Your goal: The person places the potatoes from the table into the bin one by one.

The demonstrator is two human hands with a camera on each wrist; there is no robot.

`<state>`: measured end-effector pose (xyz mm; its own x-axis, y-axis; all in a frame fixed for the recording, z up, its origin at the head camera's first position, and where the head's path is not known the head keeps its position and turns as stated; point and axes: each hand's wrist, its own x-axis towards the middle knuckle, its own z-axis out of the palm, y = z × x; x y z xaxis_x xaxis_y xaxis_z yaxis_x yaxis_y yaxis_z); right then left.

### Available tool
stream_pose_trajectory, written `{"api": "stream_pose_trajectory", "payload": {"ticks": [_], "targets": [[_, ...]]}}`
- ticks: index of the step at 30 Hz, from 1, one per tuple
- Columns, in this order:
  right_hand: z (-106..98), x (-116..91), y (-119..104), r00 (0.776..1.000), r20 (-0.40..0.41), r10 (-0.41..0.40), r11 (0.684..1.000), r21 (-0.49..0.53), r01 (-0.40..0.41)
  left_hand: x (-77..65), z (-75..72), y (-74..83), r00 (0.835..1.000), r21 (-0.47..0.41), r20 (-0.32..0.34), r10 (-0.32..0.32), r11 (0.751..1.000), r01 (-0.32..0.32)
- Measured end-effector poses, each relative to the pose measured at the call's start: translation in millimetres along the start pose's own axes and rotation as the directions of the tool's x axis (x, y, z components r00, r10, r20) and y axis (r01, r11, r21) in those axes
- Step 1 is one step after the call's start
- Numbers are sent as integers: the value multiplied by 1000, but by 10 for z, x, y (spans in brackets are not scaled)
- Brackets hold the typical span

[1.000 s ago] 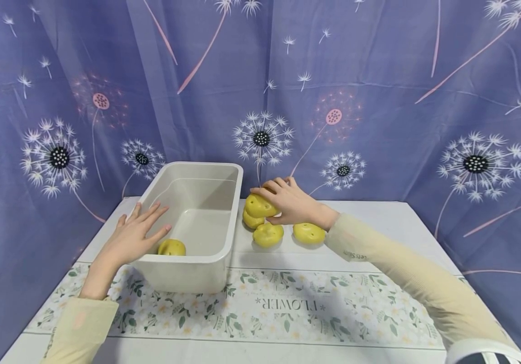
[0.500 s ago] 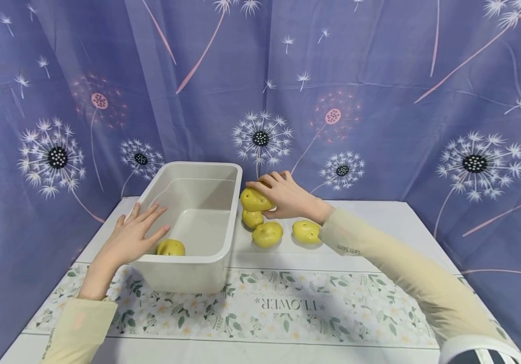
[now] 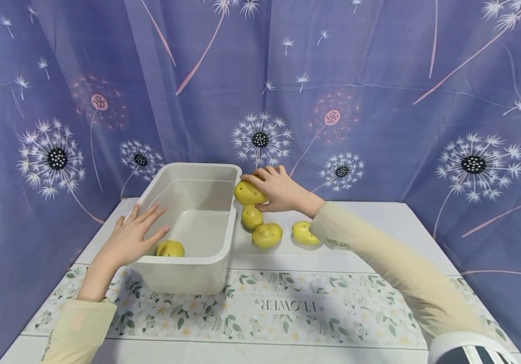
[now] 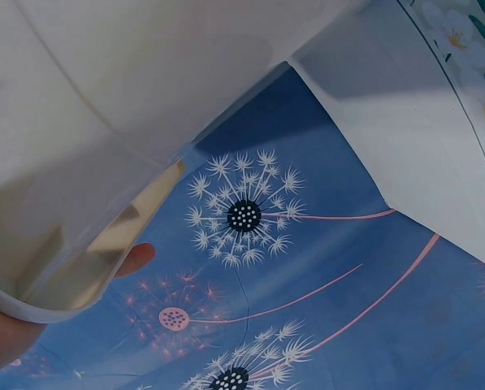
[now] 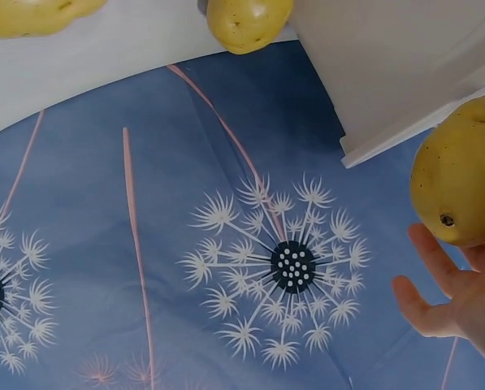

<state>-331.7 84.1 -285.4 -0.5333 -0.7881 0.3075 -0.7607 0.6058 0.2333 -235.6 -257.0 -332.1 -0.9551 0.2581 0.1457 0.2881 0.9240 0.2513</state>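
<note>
My right hand (image 3: 280, 191) grips a yellow potato (image 3: 247, 193) from above, held up beside the tub's right rim. The same potato (image 5: 457, 175) shows dark eyes in the right wrist view. My left hand (image 3: 135, 235) lies with fingers spread over the left rim of the pale grey plastic tub (image 3: 232, 222). Inside the tub, a potato (image 3: 170, 248) lies at the near left corner. Below my right hand, one potato (image 3: 252, 217) rests on the table close to the tub, with another potato (image 3: 267, 235) touching it in front. A further potato (image 3: 304, 233) lies to the right, partly behind the sleeve.
The tub stands on a white table (image 3: 360, 263) whose cloth has a floral band (image 3: 333, 308). A purple dandelion-print curtain (image 3: 378, 126) hangs behind and at both sides. The tub's right wall rises between the table potatoes and its inside.
My right hand has carried its potato up and to the left, toward the tub's right rim, uncovering more of the potato beneath. My left hand stays at the left rim.
</note>
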Motion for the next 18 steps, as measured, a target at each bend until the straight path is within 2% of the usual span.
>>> {"api": "stream_pose_trajectory", "payload": {"ticks": [18], "targets": [[-8, 220, 3, 999, 7, 49, 996, 79, -50, 1, 4, -7, 1000, 1, 4, -1, 1000, 1]]}}
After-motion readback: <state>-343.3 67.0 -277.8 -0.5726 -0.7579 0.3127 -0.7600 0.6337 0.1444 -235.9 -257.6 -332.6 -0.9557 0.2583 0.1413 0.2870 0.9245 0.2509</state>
